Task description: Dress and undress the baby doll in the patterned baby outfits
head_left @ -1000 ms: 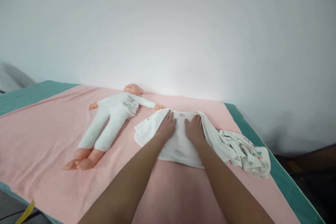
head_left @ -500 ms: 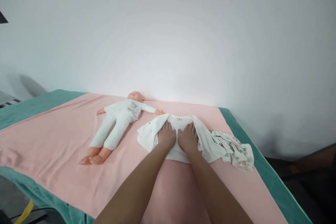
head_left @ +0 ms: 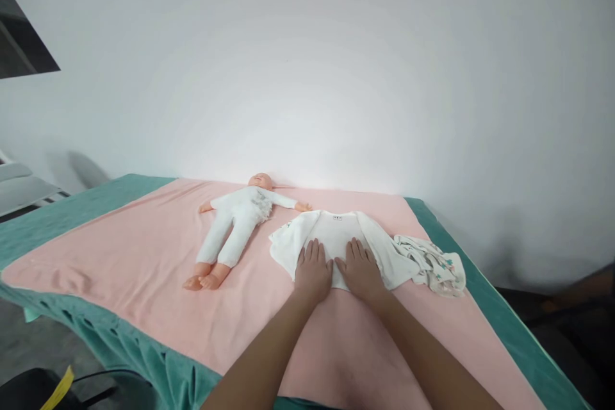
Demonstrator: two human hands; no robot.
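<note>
A white baby top (head_left: 336, 230) lies spread open on a pink sheet (head_left: 154, 250), its inside facing up and a small printed label at the neckline. My left hand (head_left: 314, 272) rests flat on its lower left part, fingers stretched out. Beside it, my right hand (head_left: 361, 268) presses flat on the lower right part with the fingers extended. To the left, a baby doll (head_left: 235, 221) with a white cloth body lies on its back, arms spread, one hand close to the top's collar.
Right of the top lies a crumpled patterned baby garment (head_left: 435, 266). Green fabric (head_left: 110, 195) shows around the pink sheet. A white wall (head_left: 307, 77) stands behind the bed. At the lower left are a black object (head_left: 33, 387) and a yellow strip (head_left: 58, 389).
Both hands have slid down the top toward its lower edge, and the fabric lies flatter and more open. The view has shifted a little to the left.
</note>
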